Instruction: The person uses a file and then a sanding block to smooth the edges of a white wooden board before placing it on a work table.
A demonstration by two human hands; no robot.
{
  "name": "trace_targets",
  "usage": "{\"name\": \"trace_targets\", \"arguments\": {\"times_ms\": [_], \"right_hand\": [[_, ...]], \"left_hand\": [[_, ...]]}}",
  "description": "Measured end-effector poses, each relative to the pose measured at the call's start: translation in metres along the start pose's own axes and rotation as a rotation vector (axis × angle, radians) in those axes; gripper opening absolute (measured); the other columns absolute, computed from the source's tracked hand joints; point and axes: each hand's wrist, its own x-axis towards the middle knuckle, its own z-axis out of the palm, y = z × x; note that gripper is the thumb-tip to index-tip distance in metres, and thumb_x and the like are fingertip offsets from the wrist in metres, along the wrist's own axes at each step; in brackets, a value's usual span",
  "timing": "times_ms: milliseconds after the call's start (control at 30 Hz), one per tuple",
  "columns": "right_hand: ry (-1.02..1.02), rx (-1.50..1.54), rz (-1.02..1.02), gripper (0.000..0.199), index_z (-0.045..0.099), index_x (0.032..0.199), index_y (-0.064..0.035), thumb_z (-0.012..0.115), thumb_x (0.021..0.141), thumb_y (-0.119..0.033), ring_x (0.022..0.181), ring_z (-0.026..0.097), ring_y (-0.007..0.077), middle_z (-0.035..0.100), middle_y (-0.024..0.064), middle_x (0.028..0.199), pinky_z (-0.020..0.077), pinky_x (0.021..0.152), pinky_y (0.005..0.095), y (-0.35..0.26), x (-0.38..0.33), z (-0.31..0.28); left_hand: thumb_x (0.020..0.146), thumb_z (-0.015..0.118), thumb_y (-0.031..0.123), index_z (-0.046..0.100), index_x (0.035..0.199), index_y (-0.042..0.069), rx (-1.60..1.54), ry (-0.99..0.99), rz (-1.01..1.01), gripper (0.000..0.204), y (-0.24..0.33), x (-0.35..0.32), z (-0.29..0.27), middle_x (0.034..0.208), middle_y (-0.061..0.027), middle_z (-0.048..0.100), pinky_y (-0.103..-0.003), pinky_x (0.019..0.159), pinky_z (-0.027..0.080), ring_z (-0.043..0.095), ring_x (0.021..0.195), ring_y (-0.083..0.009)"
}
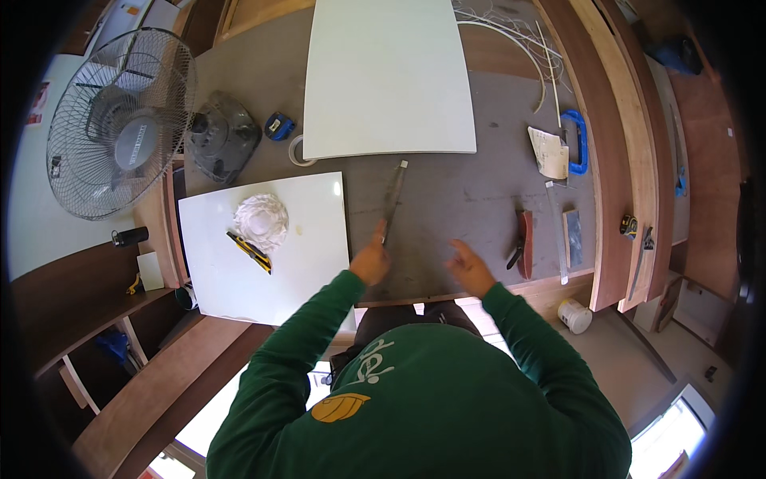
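Observation:
My left hand (371, 259) is closed on the near end of a narrow, flat grey strip (394, 195). Its pale tip points away from me, toward a large white panel (389, 80); I cannot make out exactly what tool or piece it is. To the right, my right hand (471, 269) hovers near the table's front edge, fingers apart and nothing in them. On a smaller white panel (311, 231) at the left lie a crumpled white cloth (261, 219) and a yellow-and-black utility knife (250, 252).
A grey fan (124, 132) stands at the left, near a blue tape measure (278, 126) and a tape roll (297, 152). At the right are a blue clamp (582, 144), a reddish-brown tool (523, 244), a sharpening-stone-like block (573, 239) and wooden boards (610, 144). Thin white strips (511, 36) tangle at the back.

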Motion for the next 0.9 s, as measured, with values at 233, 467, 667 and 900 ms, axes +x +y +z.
{"name": "trace_targets", "arguments": {"times_ms": [233, 467, 667, 900], "right_hand": [[0.223, -0.815, -0.739, 0.059, 0.048, 0.151, -0.0059, 0.059, 0.104, -0.039, 0.143, 0.043, 0.0400, 0.049, 0.0201, 0.151, 0.0374, 0.116, 0.0458, -0.050, 0.033, 0.023], [0.328, 0.481, 0.027, 0.047, 0.060, 0.134, -0.0020, 0.064, 0.101, -0.036, 0.114, 0.061, 0.0281, 0.061, 0.0149, 0.132, 0.0494, 0.097, 0.0449, -0.014, 0.119, -0.078], [0.680, 0.412, 0.027, 0.061, 0.050, 0.144, 0.0023, 0.065, 0.099, -0.037, 0.127, 0.054, 0.0303, 0.057, 0.0192, 0.139, 0.0424, 0.109, 0.0400, -0.041, 0.215, -0.105], [0.567, -0.126, 0.090, 0.079, 0.036, 0.153, 0.0077, 0.060, 0.099, -0.044, 0.141, 0.047, 0.0414, 0.049, 0.0298, 0.151, 0.0373, 0.117, 0.0436, -0.093, 0.265, -0.123]], "left_hand": [[0.095, 0.070, 0.023, 0.011, 0.165, 0.007, 0.149, 0.290, 0.659, 0.093, 0.057, 0.009, 0.050, 0.160, -0.0239, 0.038, -0.040, 0.114, 0.042, 0.051, 0.138, -0.0402], [0.095, 0.067, 0.014, 0.037, 0.155, 0.004, -0.226, 0.443, 0.202, 0.067, -0.005, 0.042, -0.090, 0.126, -0.0144, 0.064, -0.037, 0.098, 0.053, 0.068, 0.108, -0.0237], [0.093, 0.076, 0.025, 0.035, 0.156, 0.005, -1.196, 0.404, 0.009, 0.078, -0.023, 0.098, -0.138, 0.134, -0.0148, 0.055, -0.042, 0.099, 0.053, 0.061, 0.115, -0.0258], [0.093, 0.076, 0.042, 0.030, 0.154, -0.003, -1.650, 0.492, 0.014, 0.088, 0.031, 0.133, -0.126, 0.151, -0.0189, 0.040, -0.049, 0.124, 0.026, 0.039, 0.142, -0.0336]]}}
